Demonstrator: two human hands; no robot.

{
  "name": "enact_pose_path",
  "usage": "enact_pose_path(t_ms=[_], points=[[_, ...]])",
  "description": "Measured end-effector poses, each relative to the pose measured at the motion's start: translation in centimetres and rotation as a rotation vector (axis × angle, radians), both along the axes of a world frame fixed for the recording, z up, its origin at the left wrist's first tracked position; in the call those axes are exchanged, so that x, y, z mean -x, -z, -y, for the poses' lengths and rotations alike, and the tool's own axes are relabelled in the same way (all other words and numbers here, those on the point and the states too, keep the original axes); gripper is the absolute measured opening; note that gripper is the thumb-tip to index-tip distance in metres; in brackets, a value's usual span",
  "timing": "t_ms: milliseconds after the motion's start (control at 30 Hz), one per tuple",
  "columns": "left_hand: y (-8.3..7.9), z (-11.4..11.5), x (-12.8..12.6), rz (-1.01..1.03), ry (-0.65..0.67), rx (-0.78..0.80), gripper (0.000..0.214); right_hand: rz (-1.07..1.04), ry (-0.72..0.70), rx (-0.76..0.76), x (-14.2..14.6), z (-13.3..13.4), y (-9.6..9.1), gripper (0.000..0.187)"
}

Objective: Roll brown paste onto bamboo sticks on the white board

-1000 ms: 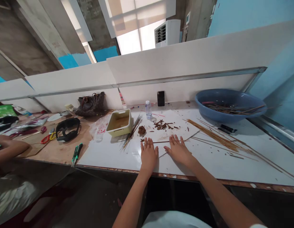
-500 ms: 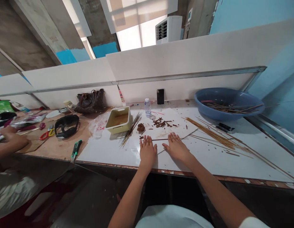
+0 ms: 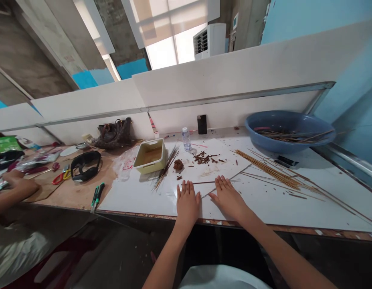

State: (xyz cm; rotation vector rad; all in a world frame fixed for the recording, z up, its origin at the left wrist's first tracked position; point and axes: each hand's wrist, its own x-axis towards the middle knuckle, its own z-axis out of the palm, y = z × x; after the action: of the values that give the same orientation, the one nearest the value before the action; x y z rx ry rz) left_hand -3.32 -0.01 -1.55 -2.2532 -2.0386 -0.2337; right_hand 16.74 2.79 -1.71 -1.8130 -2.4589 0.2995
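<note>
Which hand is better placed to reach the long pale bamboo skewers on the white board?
Probably the right hand: flat on the white board, nearer the pale bamboo skewers than the left hand.

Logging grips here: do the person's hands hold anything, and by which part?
Nothing is held: the left hand and right hand lie open, palms down, on the white board.

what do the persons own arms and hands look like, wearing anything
The left hand and right hand are bare, and so are the forearms in view: no gloves, sleeves, watch or bracelet show. A white top shows at the bottom of the view.
</note>
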Motion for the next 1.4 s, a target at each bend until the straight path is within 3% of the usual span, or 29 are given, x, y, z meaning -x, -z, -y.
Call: enact_pose_path(t_ms=[100,267,500,667,733,900,1133,1300,1400], points=[[0.6,0.5,0.4,0.001,0.005,-0.025,0.059,-0.023,-0.018,-0.006,-0.4,0.4,0.7,0.094],[-0.1,-0.9,-0.4,0.013,-0.035,0.006,0.061,0.004,0.003,-0.011,0.0,-1.4,-0.1,0.09],[0.5,1.0,0.1,0.012,-0.005,-0.022,0.059,-0.072,-0.022,-0.081,-0.8,0.5,2.3,0.094],[-1.2,-1.2,-0.6,0.032,-0.032,0.061,0.061,-0.023,0.017,-0.013,0.0,-1.6,-0.1,0.093],[-1.4,-1.1,-0.7,0.034,-0.037,0.066,0.062,-0.019,0.016,-0.017,0.0,-1.7,-0.6,0.092],[-0.5,1.3,0.0,0.026,0.003,0.037,0.061,-0.063,-0.043,-0.025,-1.1,0.5,0.4,0.096],[-1.4,-1.3,-0.6,0.035,-0.033,0.07,0.061,-0.011,-0.005,0.001,-0.3,-1.6,-0.5,0.093],[-0.3,1.0,0.0,0.005,-0.002,0.006,0.061,-0.048,-0.03,-0.045,-0.8,0.3,0.8,0.094],[-0.3,0.5,-0.1,0.014,-0.007,0.017,0.061,-0.03,-0.032,-0.013,-0.4,-0.2,0.3,0.095]])
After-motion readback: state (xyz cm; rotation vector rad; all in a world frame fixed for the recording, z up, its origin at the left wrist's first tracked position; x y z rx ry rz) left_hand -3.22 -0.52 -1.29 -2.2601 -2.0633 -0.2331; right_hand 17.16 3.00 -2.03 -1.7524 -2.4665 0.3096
